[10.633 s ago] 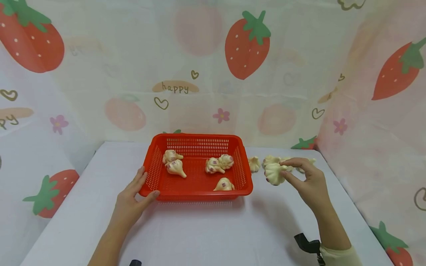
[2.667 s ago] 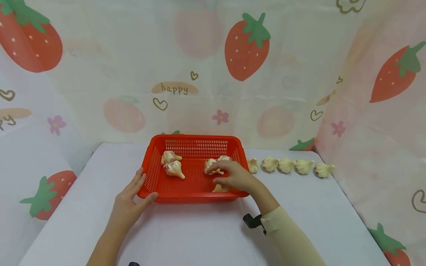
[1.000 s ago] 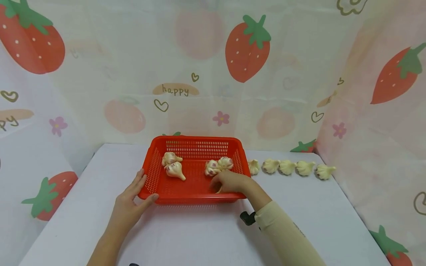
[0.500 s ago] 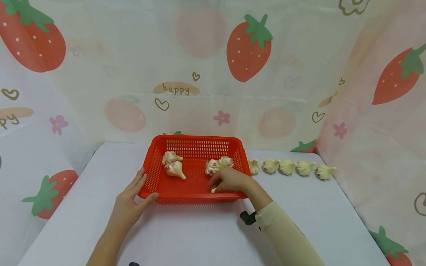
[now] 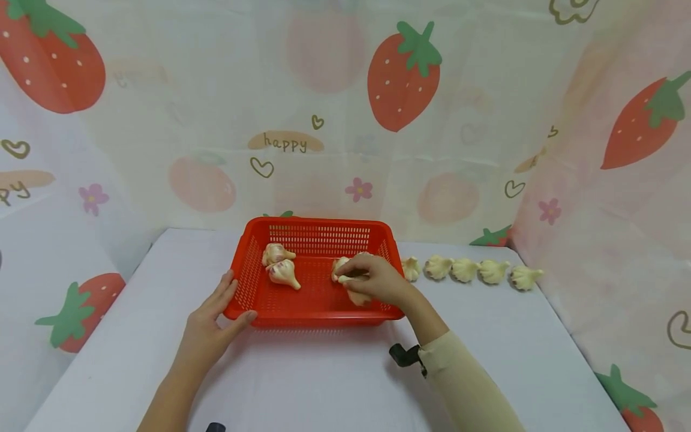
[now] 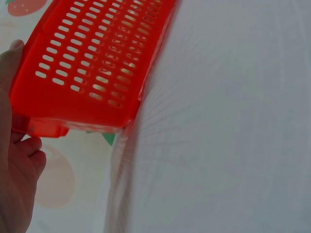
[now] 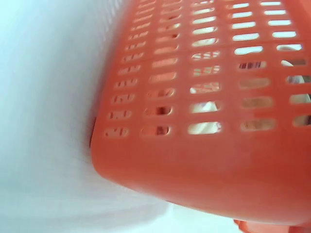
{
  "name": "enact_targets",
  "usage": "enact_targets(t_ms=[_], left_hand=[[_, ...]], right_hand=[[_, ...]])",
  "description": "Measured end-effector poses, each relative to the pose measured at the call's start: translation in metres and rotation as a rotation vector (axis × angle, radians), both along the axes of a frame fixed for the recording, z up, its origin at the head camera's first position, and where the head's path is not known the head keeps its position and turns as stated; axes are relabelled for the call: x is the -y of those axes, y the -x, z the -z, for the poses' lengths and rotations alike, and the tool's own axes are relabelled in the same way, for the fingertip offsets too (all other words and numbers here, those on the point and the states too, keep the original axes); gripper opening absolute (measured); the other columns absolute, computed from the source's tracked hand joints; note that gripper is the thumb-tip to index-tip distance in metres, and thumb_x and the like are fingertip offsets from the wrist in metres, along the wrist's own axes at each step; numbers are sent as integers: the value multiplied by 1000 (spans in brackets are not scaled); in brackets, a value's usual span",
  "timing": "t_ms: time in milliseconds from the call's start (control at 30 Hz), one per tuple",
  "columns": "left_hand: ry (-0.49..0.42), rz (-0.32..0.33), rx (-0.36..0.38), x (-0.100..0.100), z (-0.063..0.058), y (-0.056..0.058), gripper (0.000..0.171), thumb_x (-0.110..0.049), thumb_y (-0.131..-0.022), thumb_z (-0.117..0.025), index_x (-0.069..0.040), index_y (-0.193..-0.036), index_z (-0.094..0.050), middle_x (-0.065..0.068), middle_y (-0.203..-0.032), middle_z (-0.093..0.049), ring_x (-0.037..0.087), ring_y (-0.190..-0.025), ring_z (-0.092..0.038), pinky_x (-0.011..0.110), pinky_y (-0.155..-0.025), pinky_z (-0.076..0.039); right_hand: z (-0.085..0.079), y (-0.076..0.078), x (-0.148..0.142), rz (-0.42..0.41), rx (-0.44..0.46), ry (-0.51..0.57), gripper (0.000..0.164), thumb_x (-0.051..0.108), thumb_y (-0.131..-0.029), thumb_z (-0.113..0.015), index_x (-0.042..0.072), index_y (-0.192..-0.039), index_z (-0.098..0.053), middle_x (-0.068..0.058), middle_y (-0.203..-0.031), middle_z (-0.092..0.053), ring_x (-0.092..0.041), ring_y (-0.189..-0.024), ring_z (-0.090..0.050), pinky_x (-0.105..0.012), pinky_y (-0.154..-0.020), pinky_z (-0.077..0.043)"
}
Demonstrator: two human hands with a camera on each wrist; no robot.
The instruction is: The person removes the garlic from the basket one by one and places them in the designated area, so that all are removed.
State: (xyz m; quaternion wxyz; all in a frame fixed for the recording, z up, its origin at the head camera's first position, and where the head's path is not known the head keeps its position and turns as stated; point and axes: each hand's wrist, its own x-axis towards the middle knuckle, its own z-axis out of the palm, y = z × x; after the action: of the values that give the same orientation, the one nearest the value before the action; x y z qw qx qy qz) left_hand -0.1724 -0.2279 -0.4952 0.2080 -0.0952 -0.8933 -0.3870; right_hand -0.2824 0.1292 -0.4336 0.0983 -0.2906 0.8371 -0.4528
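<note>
Pinching a garlic bulb point(image 5: 358, 298) by its pale stem between the curled fingers of the right hand point(image 5: 379, 279), inside the right part of a red basket point(image 5: 318, 316), near the front rim; too covered by that hand to tell whether clear of the basket's bottom. Gripping the same basket at its left front corner with the left hand point(image 5: 212, 333), with thumb on the front rim and fingers along the left side; shown from the left wrist as bent around the rim beside a slotted wall. With two half-hidden bulbs point(image 5: 339, 268) just behind the right hand, in the basket. With two left-hand bulbs point(image 5: 283, 274) farther along, against or near the left wall, one in front of the other and seemingly touching. Past the basket's right side, lined up on a white table point(image 5: 324, 384), with a row of bulbs point(image 5: 464, 270), five in all, the nearest to the basket partly hidden by its edge. Wearing a light sleeve point(image 5: 469, 384) on the right arm, with a small black fitting point(image 5: 405, 355) at the wrist. Backed by a pale cloth point(image 5: 594, 240) printed with strawberries, hearts and flowers.
</note>
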Motion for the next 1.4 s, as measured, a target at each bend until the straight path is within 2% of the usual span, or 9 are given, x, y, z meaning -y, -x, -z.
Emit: enact_targets(t_ms=[133,233,333,467,667,800,967,1233,1400], left_hand=[[2,-7,9,-1,-1,0,83,-37,-87,-83,-9,-155,-44,2,-165,-36,31,-150,-37,-1,-102,-22],[4,-12,14,-1,-2,-1,83,-37,-87,-82,-9,-155,-44,2,-165,-35,31,-151,-37,-1,-102,-22],[3,-15,13,0,-2,-1,83,-37,-87,-83,-9,-155,-44,2,-165,-36,31,-150,-38,-1,-101,-22],[4,-13,11,0,-1,-1,83,-38,-87,-82,-8,-154,-45,2,-165,-36,32,-150,-38,-1,-101,-22],[4,-16,3,2,4,-4,83,-39,-87,-82,-7,-154,-45,2,-165,-36,33,-149,-39,-2,-102,-21],[-7,-13,-10,2,5,-3,83,-37,-86,-83,-7,-153,-46,1,-165,-36,32,-149,-39,-2,-103,-22],[9,5,9,-1,3,2,83,-38,-87,-82,-11,-155,-44,-2,-166,-35,30,-150,-38,1,-105,-23],[9,0,-1,0,1,3,83,-34,-86,-84,-9,-154,-45,1,-165,-36,33,-149,-40,-2,-102,-22],[9,-8,3,1,3,2,83,-33,-86,-84,-10,-155,-44,-2,-165,-35,33,-149,-40,-2,-102,-21]], right_hand=[[-3,-3,-2,40,-69,80,23,18,-94,-76,11,-116,-75,2,-112,-72,-17,-105,-67,-36,-94,-59],[-6,-7,-6,76,-123,127,22,17,-93,-77,12,-114,-76,3,-108,-72,-18,-100,-68,-43,-91,-59],[-10,-13,-12,130,-139,158,22,19,-92,-78,14,-114,-76,4,-108,-73,-17,-100,-69,-44,-91,-60],[-13,-22,-21,187,-135,211,25,18,-92,-78,13,-117,-76,0,-113,-72,-19,-104,-69,-38,-91,-60],[-17,-39,-36,220,-156,295,26,14,-93,-77,9,-118,-76,-9,-116,-70,-21,-107,-65,-26,-93,-58],[-20,-49,-47,245,-160,351,23,12,-92,-77,7,-114,-76,-10,-113,-70,-21,-105,-64,-27,-89,-59],[-24,-63,-63,297,-192,366,19,9,-92,-77,6,-110,-74,-10,-108,-69,-18,-98,-66,-26,-82,-61],[-23,-69,-77,330,-297,368,21,6,-90,-78,3,-111,-72,-16,-113,-70,-14,-102,-68,-23,-95,-56],[-22,-71,-87,358,-341,394,22,-5,-87,-77,-3,-108,-71,-21,-110,-68,-10,-101,-67,-22,-95,-56]])
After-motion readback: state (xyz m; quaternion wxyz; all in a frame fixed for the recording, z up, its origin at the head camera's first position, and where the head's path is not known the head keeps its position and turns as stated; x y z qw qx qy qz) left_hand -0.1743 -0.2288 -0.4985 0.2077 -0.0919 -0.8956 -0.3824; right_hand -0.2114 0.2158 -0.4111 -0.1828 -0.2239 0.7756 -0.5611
